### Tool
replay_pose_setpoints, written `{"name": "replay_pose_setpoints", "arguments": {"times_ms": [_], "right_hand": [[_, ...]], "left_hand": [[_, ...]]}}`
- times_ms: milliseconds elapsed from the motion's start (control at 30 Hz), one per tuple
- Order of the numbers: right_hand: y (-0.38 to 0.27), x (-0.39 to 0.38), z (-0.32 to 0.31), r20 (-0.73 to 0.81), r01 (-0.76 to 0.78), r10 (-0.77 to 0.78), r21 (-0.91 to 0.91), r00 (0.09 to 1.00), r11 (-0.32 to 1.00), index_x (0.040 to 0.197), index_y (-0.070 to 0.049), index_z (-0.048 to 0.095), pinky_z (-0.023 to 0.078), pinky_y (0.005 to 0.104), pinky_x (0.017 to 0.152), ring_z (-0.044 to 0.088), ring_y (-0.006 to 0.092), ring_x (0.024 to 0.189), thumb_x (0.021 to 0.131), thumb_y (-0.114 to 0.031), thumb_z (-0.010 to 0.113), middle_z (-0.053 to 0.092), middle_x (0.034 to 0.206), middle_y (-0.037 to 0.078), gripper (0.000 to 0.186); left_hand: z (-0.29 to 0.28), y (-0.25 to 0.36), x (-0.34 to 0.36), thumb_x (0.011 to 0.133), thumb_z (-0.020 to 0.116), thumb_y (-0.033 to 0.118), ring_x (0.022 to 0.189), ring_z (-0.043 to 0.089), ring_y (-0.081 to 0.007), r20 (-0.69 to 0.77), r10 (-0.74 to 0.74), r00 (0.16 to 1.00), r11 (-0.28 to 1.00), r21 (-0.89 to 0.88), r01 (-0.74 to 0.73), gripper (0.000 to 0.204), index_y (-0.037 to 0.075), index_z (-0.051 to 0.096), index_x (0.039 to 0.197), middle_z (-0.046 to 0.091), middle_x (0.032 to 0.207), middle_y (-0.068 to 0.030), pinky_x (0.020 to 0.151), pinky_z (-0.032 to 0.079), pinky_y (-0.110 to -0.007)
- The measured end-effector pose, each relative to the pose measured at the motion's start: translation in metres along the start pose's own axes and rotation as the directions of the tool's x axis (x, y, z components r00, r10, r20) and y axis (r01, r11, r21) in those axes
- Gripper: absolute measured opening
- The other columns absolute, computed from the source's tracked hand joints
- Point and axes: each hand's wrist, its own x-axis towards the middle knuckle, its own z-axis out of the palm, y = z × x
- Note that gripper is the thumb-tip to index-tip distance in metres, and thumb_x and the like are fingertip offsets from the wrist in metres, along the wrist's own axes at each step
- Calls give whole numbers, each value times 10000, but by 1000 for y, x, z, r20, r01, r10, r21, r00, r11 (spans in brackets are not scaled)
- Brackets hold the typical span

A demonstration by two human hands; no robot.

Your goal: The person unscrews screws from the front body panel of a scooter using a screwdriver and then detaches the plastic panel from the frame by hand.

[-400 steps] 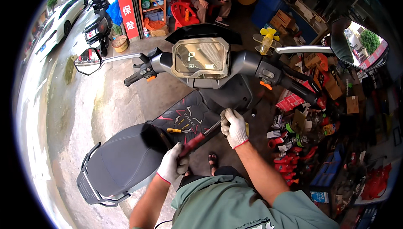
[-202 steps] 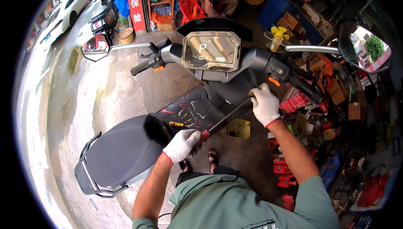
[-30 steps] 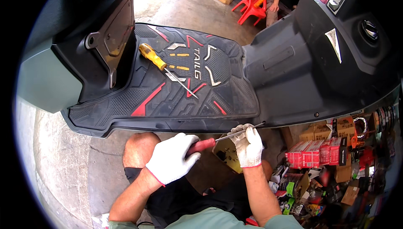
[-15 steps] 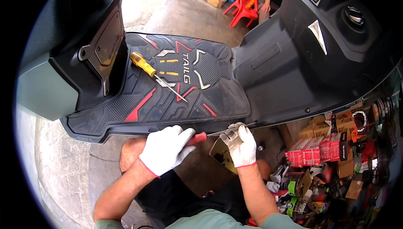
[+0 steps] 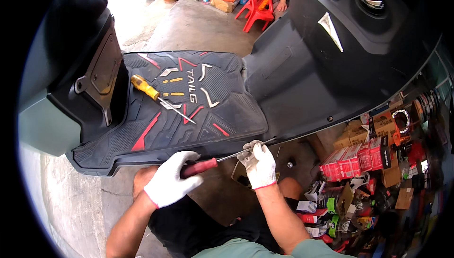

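Observation:
My left hand, in a white work glove, is closed round the red handle of a screwdriver. Its thin metal shaft slants up to the right along the lower edge of a dark scooter's footboard. My right hand, also gloved, pinches the shaft close to its far end. The tip pokes out just past the fingers, by the scooter's side edge; whether it touches anything there I cannot tell. Another screwdriver, with a yellow handle, lies on the patterned floor mat.
Left of the mat rises the scooter's seat base; at right stands its front panel. Red boxes and piled parts crowd the lower right. Behind are a red plastic chair and another person's hand. A yellowish tray sits below my right hand.
The view has shifted, so the scooter appears farther left and lower. My left fingers have moved on the red handle, leaving more of it bare. My right hand still pinches the shaft.

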Motion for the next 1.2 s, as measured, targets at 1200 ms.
{"name": "replay_pose_setpoints", "arguments": {"times_ms": [1200], "right_hand": [[8,-16,24,100,-103,90,139,991,985,1004,-112,641,567,332,668,664,159,755,999,-205,612,689,942,62,98]], "left_hand": [[7,32,-24,943,563,100,738,659,-175,-132,-437,890,867,-327,377,401,-28,542,1322,683,868,-118,698,531,-290]]}}
